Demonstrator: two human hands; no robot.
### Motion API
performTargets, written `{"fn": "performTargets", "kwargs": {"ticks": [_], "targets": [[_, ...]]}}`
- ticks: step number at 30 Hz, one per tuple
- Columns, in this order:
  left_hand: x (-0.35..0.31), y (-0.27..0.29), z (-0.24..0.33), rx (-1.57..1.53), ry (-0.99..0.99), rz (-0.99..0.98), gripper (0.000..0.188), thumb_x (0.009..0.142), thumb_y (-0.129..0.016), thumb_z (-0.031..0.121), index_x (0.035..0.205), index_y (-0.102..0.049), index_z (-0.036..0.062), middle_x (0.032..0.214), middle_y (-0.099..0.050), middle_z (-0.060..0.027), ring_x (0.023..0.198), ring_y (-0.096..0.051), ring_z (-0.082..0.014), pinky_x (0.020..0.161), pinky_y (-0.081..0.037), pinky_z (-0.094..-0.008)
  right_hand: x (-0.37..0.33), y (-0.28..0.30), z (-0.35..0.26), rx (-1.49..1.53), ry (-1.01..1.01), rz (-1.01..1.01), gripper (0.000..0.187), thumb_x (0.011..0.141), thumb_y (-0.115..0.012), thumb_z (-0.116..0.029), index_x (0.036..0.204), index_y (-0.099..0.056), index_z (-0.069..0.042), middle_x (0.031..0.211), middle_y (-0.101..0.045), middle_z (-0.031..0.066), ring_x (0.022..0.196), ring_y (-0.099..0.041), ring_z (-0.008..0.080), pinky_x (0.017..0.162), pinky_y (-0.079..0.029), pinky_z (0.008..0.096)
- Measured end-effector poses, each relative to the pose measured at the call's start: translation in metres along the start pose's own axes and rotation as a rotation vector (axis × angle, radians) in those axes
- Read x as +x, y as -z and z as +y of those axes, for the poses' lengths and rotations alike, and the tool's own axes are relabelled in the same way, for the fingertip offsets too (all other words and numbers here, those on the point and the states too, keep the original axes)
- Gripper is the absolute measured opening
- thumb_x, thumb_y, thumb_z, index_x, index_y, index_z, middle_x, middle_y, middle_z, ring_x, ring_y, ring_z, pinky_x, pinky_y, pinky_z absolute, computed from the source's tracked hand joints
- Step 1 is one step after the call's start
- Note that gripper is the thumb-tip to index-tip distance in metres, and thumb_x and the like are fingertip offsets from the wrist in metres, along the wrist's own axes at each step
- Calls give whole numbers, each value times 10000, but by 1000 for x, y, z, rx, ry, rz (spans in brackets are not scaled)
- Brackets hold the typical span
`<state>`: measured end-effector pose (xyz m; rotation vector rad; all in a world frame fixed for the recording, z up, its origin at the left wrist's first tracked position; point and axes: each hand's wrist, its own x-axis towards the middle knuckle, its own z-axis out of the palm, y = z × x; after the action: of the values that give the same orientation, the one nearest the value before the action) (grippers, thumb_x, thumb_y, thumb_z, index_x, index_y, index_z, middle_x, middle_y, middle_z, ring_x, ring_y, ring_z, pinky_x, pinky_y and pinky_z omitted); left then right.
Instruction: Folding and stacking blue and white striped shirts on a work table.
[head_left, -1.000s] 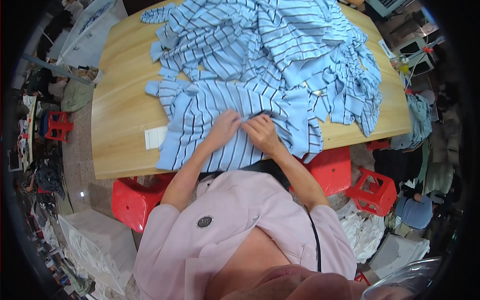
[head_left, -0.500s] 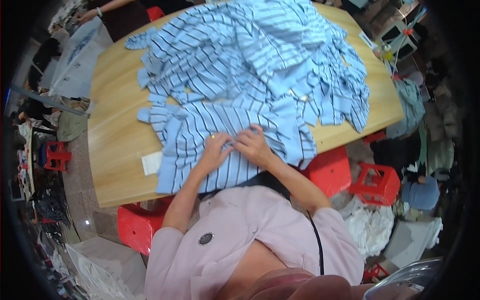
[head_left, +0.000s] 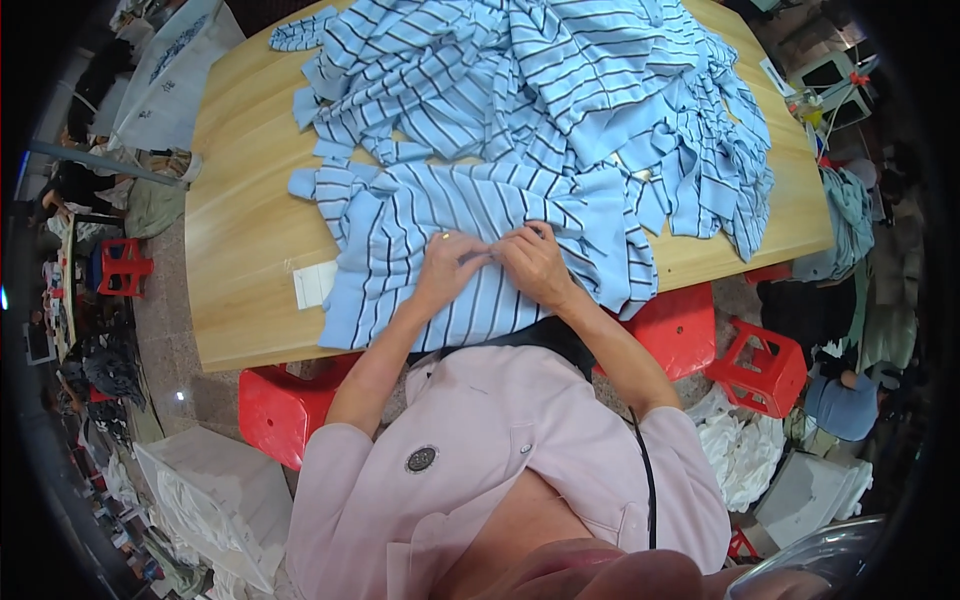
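Here's the pink short-sleeved shirt (head_left: 470,400) close up, a dark round badge (head_left: 422,459) on its front, the wearer right up against the table (head_left: 250,230). Both forearms reach forward, and the hands meet over a light-blue garment with dark stripes (head_left: 400,220), spread at the near edge of the wooden top, directly before the body. The left hand (head_left: 447,268), gold ring (head_left: 445,236) showing, lies on the cloth with its thumb angled in toward the other hand; the right hand (head_left: 532,262) is right beside it, fingers curled over the stripes. Narrow work, fingertips bunched together at the middle of the garment, but whether either one pinches a fold I can't tell from here.

Down by the near edge, a red stool (head_left: 285,412) sits on the left and another red seat (head_left: 675,330) on the right. Off to the left of the garment, a small white card (head_left: 315,285) lies flat on the wood. Past the hands, just beyond the garment, there's a great heap of matching striped cloth (head_left: 420,70), tumbled across the far half of the tabletop. And beyond the far left corner, a big white sack (head_left: 170,80) stands upright.
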<state>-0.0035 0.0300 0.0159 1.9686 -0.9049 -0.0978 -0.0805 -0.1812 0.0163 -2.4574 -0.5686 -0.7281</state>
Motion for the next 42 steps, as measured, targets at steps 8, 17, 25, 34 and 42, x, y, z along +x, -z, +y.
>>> {"fn": "performTargets", "kwargs": {"ticks": [8,17,25,34,42], "targets": [[-6,-9,2,64,-100,164,101,828,-852,76,922,-816,70,921,-814,-76,851,-751,-257,843,-500,-402,-2,-4,-3,-27,-89,-16,187,881,-688,-117,1060,-736,-94,924,-629,42,953,-649,249,930,-455,477],[-9,-22,2,-94,48,267,162,808,-768,-71,927,-805,31,916,-790,-124,865,-746,-304,803,-577,-400,4,-13,-2,-2,-81,61,102,836,-770,-64,892,-686,-80,833,-577,69,860,-618,283,866,-430,486],[-6,-15,12,113,-101,233,103,871,-688,-27,958,-707,24,942,-702,-137,955,-670,-379,876,-535,-464,7,-10,-12,0,-81,30,127,847,-778,-74,901,-663,-87,890,-595,79,937,-628,295,905,-433,487],[-8,-21,29,492,-299,-48,185,882,-744,180,1033,-733,74,890,-618,-78,897,-663,-280,830,-498,-431,-29,21,-5,-117,-101,-36,157,831,-847,-122,872,-702,-76,846,-641,71,801,-632,294,721,-469,437],[5,-54,45,543,-116,38,134,860,-749,148,921,-669,61,917,-626,-96,911,-661,-306,770,-534,-435,-30,44,-20,-73,-201,-152,261,837,-834,-112,1079,-778,-32,1025,-699,113,961,-660,323,828,-526,446]]}}
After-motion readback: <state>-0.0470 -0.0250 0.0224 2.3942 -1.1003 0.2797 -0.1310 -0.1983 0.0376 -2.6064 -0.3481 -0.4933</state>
